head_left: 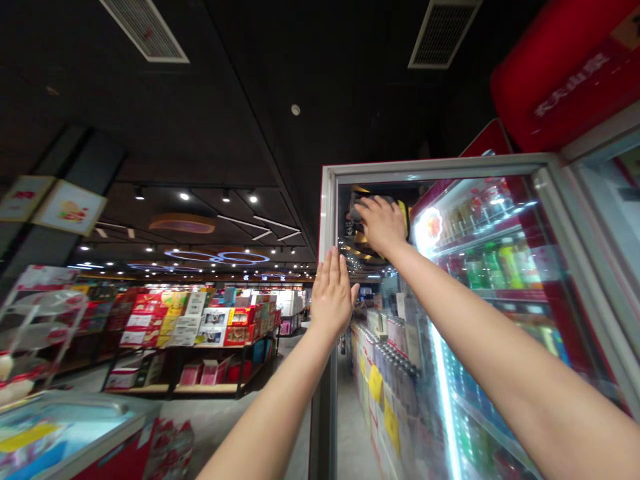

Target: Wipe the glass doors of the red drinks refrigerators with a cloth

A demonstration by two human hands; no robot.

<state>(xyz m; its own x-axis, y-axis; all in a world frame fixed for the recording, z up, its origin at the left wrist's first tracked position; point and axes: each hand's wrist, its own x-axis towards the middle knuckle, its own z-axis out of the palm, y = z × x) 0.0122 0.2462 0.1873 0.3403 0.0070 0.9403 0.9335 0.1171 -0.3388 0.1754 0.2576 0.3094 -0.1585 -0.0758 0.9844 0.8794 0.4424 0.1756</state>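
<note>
1. A dark ceiling (250, 87) is spread over a shop floor, and stacked gift boxes (205, 320) are displayed on low shelving (205, 389) to the left.
2. In the lower left corner, a chest freezer (85, 403) is seen, with red-capped bottles (173, 443) grouped just beside it.
3. Into the foreground now: a framed glass door (450, 164) is held in view, with drink bottles (500, 260) showing brightly in its pane; whether they are reflected or seen through cannot be told.
4. The left hand (333, 293) is laid flat along the door's left upright, fingers straight and together, nothing grasped.
5. Higher up, the right hand (383, 223) is spread over a dark, yellow-edged pad (403, 212) at the pane's upper left corner; whether the pad is gripped or merely pressed cannot be told.
</note>
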